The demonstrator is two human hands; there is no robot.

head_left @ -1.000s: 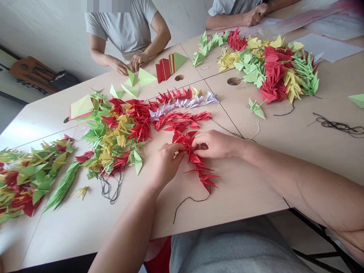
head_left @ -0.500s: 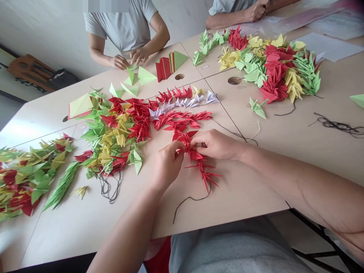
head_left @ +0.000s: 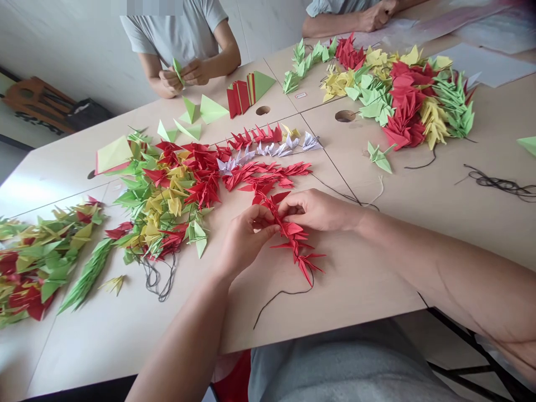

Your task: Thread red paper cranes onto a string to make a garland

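A string of red paper cranes (head_left: 293,240) lies on the table (head_left: 355,279) in front of me, with a dark thread (head_left: 276,296) trailing from its near end. My left hand (head_left: 245,237) pinches the string from the left, fingers closed on a red crane. My right hand (head_left: 318,209) pinches the same string from the right, just above it. The string runs back into more red crane strings (head_left: 263,176) and a white one (head_left: 272,151).
A heap of red, yellow and green cranes (head_left: 167,195) lies to my left, another heap (head_left: 402,95) at the far right. A person across the table folds a green sheet (head_left: 178,70). Another person's arm (head_left: 347,22) rests at the back. Loose dark thread (head_left: 498,184) lies right.
My hands stay pinched on the red string, which has shifted slightly toward me. The person opposite has lifted a green sheet off the table into both hands.
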